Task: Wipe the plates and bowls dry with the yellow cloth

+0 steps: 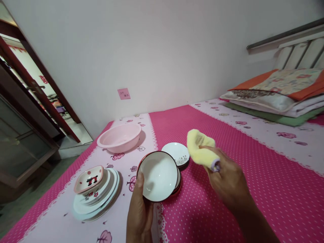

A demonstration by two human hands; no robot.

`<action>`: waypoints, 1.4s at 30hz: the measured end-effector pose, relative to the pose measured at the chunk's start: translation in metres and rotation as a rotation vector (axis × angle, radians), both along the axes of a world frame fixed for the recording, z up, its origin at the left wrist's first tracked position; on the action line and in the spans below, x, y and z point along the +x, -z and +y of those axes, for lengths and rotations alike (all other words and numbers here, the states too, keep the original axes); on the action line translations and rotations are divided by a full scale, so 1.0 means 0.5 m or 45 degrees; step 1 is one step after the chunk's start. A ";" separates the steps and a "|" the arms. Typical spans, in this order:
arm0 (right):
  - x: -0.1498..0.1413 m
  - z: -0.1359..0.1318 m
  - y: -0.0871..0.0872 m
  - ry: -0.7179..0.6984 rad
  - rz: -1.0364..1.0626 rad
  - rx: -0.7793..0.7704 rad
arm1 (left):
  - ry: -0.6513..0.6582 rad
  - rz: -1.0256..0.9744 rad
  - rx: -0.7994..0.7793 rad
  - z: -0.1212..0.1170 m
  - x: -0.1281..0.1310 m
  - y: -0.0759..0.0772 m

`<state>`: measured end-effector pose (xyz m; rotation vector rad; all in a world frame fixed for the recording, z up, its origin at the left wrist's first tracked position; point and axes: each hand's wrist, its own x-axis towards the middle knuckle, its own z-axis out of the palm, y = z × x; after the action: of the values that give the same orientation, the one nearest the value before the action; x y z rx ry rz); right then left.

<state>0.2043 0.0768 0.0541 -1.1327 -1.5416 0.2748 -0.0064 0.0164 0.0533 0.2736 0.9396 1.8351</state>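
Note:
My left hand [139,211] grips a white bowl [159,175] with a dark rim by its near edge, thumb inside, tilting its inside towards me. Under it lies another dish with a red rim [178,189]. My right hand [227,179] is closed on a yellow cloth [201,150], held just right of the bowl and apart from it. A small white patterned plate [176,152] lies behind the bowl on the pink bedsheet [253,175].
A pink basin [119,137] sits at the back left. A stack of plates [98,199] with a small square dish [89,179] on top lies left of my hand. Folded quilts [278,96] are piled at the far right; a doorway is on the left.

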 end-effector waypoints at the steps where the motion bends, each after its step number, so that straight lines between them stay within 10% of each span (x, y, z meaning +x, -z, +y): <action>1: 0.002 0.001 0.000 -0.016 0.132 -0.085 | 0.000 -0.033 -0.015 0.001 0.002 0.000; 13: -0.004 -0.003 -0.017 -0.044 0.640 -0.363 | 0.239 0.459 0.087 -0.015 0.009 -0.004; 20: -0.075 -0.065 -0.034 -0.466 0.006 0.174 | 0.284 0.864 0.033 0.006 0.026 0.016; 26: -0.057 -0.069 -0.045 -0.829 -0.054 -0.118 | 0.277 0.835 0.078 0.007 0.010 0.023; 30: -0.051 -0.058 -0.048 -0.652 0.126 -0.121 | 0.343 0.852 0.048 0.006 0.011 0.021; 42: -0.056 -0.052 -0.023 -0.643 -0.471 0.091 | 0.496 1.264 -0.037 -0.033 0.008 -0.042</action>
<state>0.1762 0.0508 0.0655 -0.7475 -2.1450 0.3563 -0.0023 -0.0002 0.0744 1.3261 1.4318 1.2736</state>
